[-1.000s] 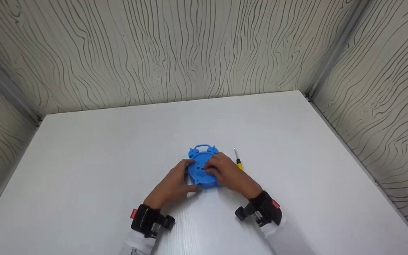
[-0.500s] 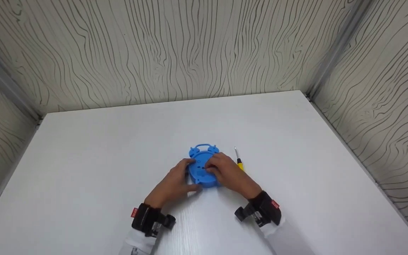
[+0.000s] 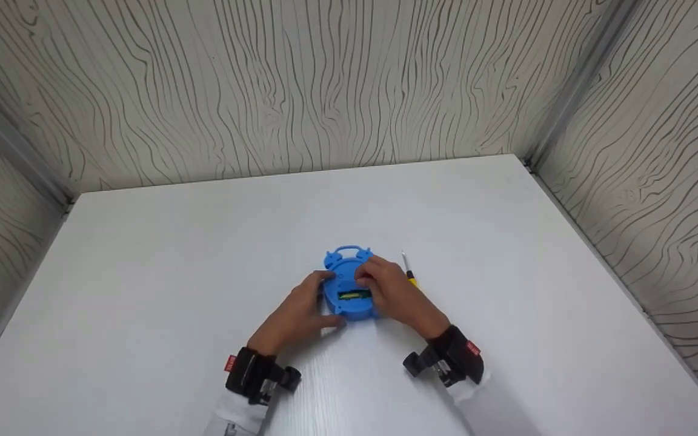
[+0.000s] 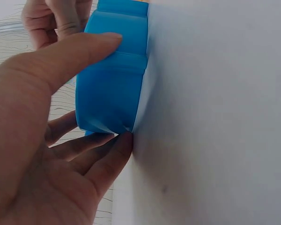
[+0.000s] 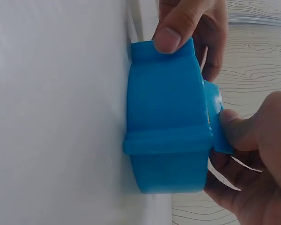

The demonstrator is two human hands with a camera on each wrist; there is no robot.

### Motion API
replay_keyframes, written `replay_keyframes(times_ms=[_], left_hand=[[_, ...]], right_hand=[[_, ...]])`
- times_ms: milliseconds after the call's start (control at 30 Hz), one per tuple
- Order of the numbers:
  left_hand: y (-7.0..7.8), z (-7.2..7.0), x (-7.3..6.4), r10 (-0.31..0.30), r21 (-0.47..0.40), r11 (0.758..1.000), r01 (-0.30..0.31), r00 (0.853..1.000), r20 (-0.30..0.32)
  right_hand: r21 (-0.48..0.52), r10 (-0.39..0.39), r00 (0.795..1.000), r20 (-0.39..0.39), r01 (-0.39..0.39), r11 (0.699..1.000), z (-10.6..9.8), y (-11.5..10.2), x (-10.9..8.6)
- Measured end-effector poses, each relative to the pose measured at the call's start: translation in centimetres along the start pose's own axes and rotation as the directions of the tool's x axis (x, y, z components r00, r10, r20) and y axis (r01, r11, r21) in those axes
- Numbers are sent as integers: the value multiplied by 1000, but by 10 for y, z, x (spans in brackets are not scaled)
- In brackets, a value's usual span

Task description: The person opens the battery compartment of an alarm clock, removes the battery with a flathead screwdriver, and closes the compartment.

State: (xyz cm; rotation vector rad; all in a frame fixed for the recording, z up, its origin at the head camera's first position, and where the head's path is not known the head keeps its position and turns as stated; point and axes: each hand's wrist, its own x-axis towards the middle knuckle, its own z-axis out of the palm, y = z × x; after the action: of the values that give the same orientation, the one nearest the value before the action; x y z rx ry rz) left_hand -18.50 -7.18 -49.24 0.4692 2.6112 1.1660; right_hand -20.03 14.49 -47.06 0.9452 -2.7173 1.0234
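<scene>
A blue alarm clock (image 3: 356,313) lies face down on the white table, its bell end pointing away from me. My left hand (image 3: 297,316) grips the clock's left side, with the thumb at the foot end and the fingers round the side. In the right wrist view, my right hand (image 5: 267,145) pinches the blue battery cover (image 5: 215,105) between thumb and fingers, tilted up at the clock's back. A green and yellow battery (image 3: 354,295) shows in the uncovered slot. The clock's face is hidden against the table.
A screwdriver (image 3: 410,277) with a yellow and black handle lies just right of the clock, its handle partly behind my right hand. Wood-grain panels (image 3: 300,85) stand along the table's back and sides.
The right hand has lifted the battery cover from the clock's back, up and slightly right. The battery slot now shows. The left hand has stayed in place.
</scene>
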Motion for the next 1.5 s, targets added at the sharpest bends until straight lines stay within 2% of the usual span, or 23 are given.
replay_keyframes(times_ms=[133, 333, 533, 767, 900, 1033, 1267, 1500], left_hand=[[1, 0, -1, -31, 5, 999, 31, 1000, 4], [1, 1, -1, -22, 5, 1000, 22, 1000, 7], [1, 1, 0, -32, -14, 999, 32, 999, 13], [1, 2, 0, -50, -10, 999, 50, 999, 8], [1, 2, -1, -37, -12, 999, 37, 999, 6], [2, 2, -1, -26, -15, 1000, 26, 1000, 8], [2, 2, -1, -37, -13, 999, 37, 999, 8], [2, 1, -1, -39, -22, 999, 39, 999, 10]], right_hand=[[58, -1, 1000, -17, 2, 998, -7, 3, 0], [80, 20, 1000, -2, -19, 997, -19, 9, -2], [56, 74, 997, -19, -73, 996, -35, 23, -6], [26, 157, 987, 18, -157, 987, -52, 39, -13], [12, 200, 980, 20, -200, 980, -60, 48, -16], [-13, 254, 967, 19, -254, 967, -67, 60, -22], [-67, 378, 926, -4, -378, 924, -83, 76, -33], [-135, 456, 890, -28, -455, 880, -94, 94, -46]])
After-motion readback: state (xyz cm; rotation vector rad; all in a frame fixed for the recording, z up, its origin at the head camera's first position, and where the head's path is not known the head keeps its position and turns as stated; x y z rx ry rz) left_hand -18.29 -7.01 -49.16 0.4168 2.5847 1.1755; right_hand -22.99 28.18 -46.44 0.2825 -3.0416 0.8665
